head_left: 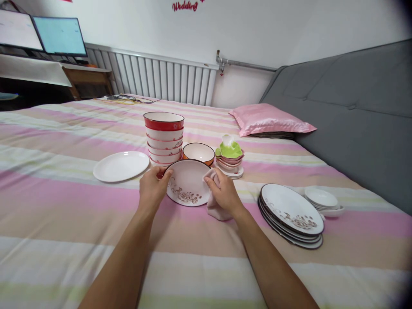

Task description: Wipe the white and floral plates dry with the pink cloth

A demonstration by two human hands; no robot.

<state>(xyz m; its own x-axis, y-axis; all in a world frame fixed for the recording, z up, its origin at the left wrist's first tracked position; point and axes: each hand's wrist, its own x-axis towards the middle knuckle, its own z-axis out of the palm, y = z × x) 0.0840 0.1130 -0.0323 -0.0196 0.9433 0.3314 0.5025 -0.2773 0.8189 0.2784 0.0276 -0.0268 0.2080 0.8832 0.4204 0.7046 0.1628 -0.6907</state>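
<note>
A white plate [188, 182] with a dark rim and a brown flower pattern is held up, tilted toward me, over the bed. My left hand [155, 185] grips its left edge, thumb on the face. On the opposite edge, my right hand [223, 191] pinches the plate through a pale pink cloth [219, 209], which hangs below the fingers. Right of my hands lies a stack of similar flowered plates [289, 210]. Just behind the held plate are a tall stack of red and white bowls [165, 139] and an orange bowl [198, 152] with a dark rim.
A white oval plate [121, 166] lies at left. Leaf-shaped green and pink dishes [230, 151] are stacked behind my right hand. Small white dishes [321, 198] sit at far right. A pink pillow [270, 119], grey headboard [347, 94], radiator [154, 77] and cables [128, 99] lie beyond.
</note>
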